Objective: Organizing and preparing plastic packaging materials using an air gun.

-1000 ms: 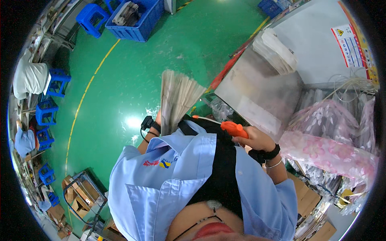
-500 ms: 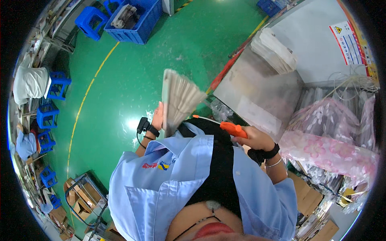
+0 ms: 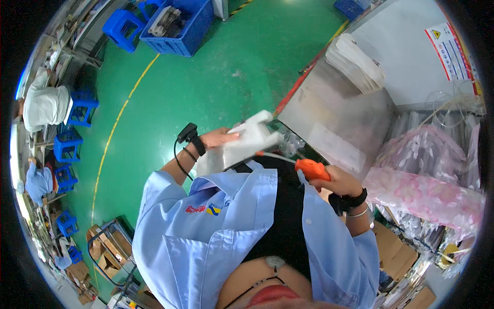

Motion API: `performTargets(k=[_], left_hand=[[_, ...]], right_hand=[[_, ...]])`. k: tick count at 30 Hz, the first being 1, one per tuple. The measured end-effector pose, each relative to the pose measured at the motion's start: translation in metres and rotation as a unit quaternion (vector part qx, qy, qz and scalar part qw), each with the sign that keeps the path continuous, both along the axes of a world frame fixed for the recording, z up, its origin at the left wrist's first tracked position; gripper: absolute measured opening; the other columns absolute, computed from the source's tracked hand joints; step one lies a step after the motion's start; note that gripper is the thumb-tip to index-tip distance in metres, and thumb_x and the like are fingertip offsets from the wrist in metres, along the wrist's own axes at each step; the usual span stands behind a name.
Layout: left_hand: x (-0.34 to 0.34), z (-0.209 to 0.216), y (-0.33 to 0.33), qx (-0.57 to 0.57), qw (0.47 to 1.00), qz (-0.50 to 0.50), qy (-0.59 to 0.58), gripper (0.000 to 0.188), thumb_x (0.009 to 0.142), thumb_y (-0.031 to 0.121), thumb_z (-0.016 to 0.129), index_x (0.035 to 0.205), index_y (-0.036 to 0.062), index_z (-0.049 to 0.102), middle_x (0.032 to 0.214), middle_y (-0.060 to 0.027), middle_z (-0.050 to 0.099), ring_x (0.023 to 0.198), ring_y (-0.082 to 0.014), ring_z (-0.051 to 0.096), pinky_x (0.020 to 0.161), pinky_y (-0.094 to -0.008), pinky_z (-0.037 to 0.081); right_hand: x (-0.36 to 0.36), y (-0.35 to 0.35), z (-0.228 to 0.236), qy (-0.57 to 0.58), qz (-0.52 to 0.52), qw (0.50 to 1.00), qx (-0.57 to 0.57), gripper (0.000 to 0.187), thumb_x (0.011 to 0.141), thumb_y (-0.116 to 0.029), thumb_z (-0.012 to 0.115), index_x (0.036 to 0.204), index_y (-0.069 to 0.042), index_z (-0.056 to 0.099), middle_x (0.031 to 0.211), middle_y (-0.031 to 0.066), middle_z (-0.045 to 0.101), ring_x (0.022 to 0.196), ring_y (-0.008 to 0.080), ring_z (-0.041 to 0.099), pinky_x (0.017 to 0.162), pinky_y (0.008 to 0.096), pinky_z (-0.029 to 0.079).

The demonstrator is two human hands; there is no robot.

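Note:
A stack of thin whitish sheets point(image 3: 253, 136) with a stepped, notched end is in my left hand point(image 3: 218, 139), fingers over its upper face. It is tilted in front of my chest and partly blurred. My right hand point(image 3: 340, 183) is wrapped round the orange handle of an air blow gun point(image 3: 311, 169). The gun's thin pale nozzle, with an orange tip, points left toward the lower edge of the stack; whether it touches I cannot tell.
To the right stands a metal-topped bench point(image 3: 329, 98) carrying another whitish stack point(image 3: 355, 62). Pink-flowered plastic film point(image 3: 422, 193) hangs nearer me. A blue crate point(image 3: 180, 31) and stools point(image 3: 122, 30) stand far left; a cart with cardboard point(image 3: 110, 250) is at lower left. Other people sit along the left benches.
The stack, earlier upright and fanned out, now lies tilted over to the right with its sheets closer together. My left hand has risen and moved right; the blow gun shifted slightly right and down.

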State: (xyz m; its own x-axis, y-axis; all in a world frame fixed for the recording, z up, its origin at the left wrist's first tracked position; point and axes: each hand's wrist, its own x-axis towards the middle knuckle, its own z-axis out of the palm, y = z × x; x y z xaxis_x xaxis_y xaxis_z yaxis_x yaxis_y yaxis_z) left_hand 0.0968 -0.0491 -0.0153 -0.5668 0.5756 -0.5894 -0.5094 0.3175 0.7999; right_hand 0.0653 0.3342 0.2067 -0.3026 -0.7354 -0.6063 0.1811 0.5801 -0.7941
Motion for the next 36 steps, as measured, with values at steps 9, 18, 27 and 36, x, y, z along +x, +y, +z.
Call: performTargets(k=[9, 18, 27, 36], left_hand=[[-0.004, -0.021, 0.018, 0.193, 0.929, 0.295, -0.116, 0.077, 0.091, 0.065, 0.028, 0.138, 0.0051, 0.041, 0.132, -0.0133, 0.051, 0.117, -0.0224, 0.053, 0.098, -0.0385, 0.044], [0.016, -0.065, 0.015, 0.452, 0.785, 0.358, -0.228, 0.087, 0.087, 0.072, 0.021, 0.148, 0.0095, 0.022, 0.148, -0.0127, 0.033, 0.129, -0.0337, 0.041, 0.107, -0.048, 0.035], [0.028, -0.07, 0.017, 0.435, 0.792, 0.399, -0.156, 0.083, 0.088, 0.07, 0.03, 0.143, 0.0066, 0.033, 0.14, -0.0113, 0.044, 0.124, -0.0242, 0.048, 0.102, -0.039, 0.041], [0.03, -0.071, 0.012, 0.45, 0.78, 0.404, -0.162, 0.083, 0.088, 0.069, 0.032, 0.142, 0.0064, 0.034, 0.139, -0.0111, 0.046, 0.122, -0.024, 0.049, 0.102, -0.0386, 0.042]], right_hand=[[-0.003, -0.013, 0.004, 0.117, -0.033, 0.985, 0.125, 0.04, 0.083, -0.041, 0.066, 0.084, -0.001, 0.062, 0.067, 0.0077, 0.06, 0.058, 0.0183, 0.055, 0.058, 0.0321, 0.043], [0.004, -0.01, -0.01, 0.159, 0.039, 0.986, 0.037, 0.038, 0.089, -0.041, 0.06, 0.084, -0.003, 0.06, 0.062, 0.0093, 0.058, 0.057, 0.0232, 0.059, 0.056, 0.035, 0.045], [-0.01, -0.02, -0.023, 0.2, 0.041, 0.977, 0.062, 0.04, 0.089, -0.044, 0.059, 0.086, -0.004, 0.059, 0.062, 0.0108, 0.059, 0.059, 0.0246, 0.06, 0.057, 0.037, 0.045], [-0.01, -0.022, -0.014, 0.08, 0.028, 0.992, 0.09, 0.038, 0.086, -0.038, 0.064, 0.076, -0.002, 0.06, 0.063, 0.0062, 0.058, 0.06, 0.0167, 0.056, 0.058, 0.0309, 0.043]])
